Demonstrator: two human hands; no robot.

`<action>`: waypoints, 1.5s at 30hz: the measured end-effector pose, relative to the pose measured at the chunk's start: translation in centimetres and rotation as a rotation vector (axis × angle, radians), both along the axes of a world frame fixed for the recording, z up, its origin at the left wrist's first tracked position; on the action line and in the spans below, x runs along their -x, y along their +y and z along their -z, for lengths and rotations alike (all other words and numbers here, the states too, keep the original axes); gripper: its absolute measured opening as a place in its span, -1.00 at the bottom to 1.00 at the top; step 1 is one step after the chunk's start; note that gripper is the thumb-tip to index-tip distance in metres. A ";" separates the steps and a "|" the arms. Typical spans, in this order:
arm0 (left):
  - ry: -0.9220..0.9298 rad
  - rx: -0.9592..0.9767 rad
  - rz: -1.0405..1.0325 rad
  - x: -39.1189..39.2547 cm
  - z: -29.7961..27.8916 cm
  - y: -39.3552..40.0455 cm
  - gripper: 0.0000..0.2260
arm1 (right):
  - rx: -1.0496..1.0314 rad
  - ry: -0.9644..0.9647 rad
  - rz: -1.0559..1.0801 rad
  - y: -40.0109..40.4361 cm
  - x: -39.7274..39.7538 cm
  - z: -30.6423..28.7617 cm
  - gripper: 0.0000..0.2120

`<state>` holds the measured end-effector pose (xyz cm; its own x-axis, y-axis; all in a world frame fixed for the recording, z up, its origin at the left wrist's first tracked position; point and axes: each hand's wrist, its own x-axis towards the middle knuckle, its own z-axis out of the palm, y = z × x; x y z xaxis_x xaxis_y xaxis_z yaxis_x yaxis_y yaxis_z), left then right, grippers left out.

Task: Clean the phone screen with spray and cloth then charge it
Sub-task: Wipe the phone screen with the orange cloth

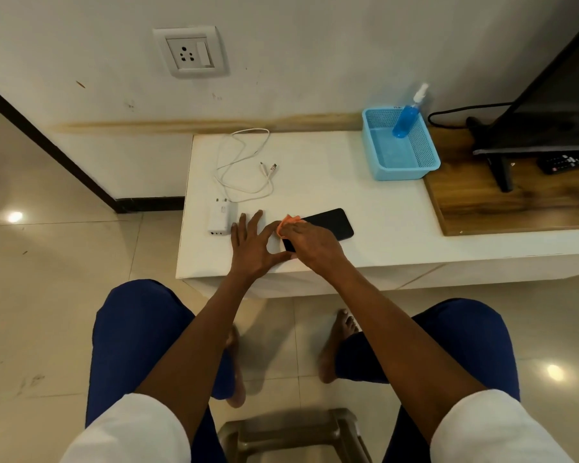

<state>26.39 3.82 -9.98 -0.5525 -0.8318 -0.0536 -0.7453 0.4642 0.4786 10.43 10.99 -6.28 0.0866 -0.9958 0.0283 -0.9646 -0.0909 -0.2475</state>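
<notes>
A black phone (330, 223) lies flat, screen up, near the front of the white table (365, 202). My right hand (310, 243) covers the phone's near end and holds a crumpled orange cloth (290, 222) against the screen. My left hand (253, 245) lies on the table just left of the phone, fingers spread, its thumb and forefinger touching the phone's near-left end. A white charger plug (219, 217) and its coiled white cable (244, 165) lie to the left. The blue spray bottle (408, 113) leans inside a blue basket (378, 155).
A wall socket (189, 51) sits above the table's left end. To the right, on a wooden top (465, 195), stand a dark TV (555, 95) and a remote (565, 162). The tiled floor, my knees, and a stool (291, 432) are below.
</notes>
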 end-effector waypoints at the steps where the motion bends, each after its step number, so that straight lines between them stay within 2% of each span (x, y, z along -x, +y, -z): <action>1: 0.001 0.003 -0.004 0.0 0.0 0.0 -0.22 | 0.004 -0.008 -0.009 -0.1 0.2 -0.1 -0.53; 9: -0.024 0.016 0.010 0.1 0.1 -0.1 -0.23 | 0.076 -0.053 0.087 0.7 3.8 -0.5 -0.62; 14: -0.039 0.010 0.005 0.1 0.0 -0.2 -0.25 | 0.058 -0.002 0.295 2.1 7.3 -1.1 -0.66; 22: -0.051 0.021 0.005 0.0 -0.4 0.1 -0.26 | 0.025 0.057 0.366 5.2 7.5 -0.9 -0.64; 30: -0.080 0.001 0.035 0.0 -1.2 0.0 -0.26 | -0.226 0.186 0.380 7.2 7.0 -1.8 -0.64; 32: -0.143 0.070 0.090 0.0 -1.6 -0.3 -0.26 | -0.143 0.093 0.400 7.6 7.5 -2.6 -0.61; 36: -0.300 0.187 0.239 0.4 -3.1 -2.0 -0.23 | -0.003 -0.253 0.591 7.5 9.0 -4.0 -0.69; 42: -0.571 0.317 0.497 2.6 -6.3 -6.4 -0.20 | 0.027 -0.346 0.622 6.6 9.2 -5.0 -0.61; 45: -0.667 0.460 0.610 3.9 -7.7 -8.0 -0.22 | 0.009 -0.344 0.596 6.3 8.6 -5.0 -0.59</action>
